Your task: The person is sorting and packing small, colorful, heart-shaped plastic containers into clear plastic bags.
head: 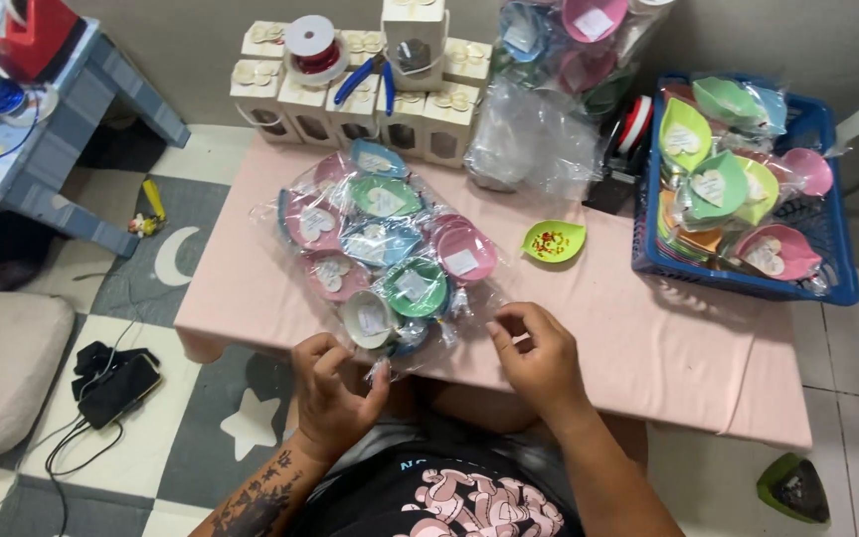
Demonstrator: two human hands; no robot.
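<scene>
My left hand (335, 393) pinched a small clear bag (378, 371), right hand (539, 353) fingers together on nothing visible. Packed dishes pile (380, 244) looked done; loose green dish (553, 241) wasn't.

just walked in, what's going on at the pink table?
A person sits at a low pink table, both hands at its near edge. The left hand pinches a small clear plastic wrapper; the right hand is curled beside it, fingertips together. Just beyond the hands lies a pile of bagged leaf-shaped dishes in pink, green and blue. A single green dish holding small beads sits alone, and a blue basket at the right holds more wrapped dishes.
</scene>
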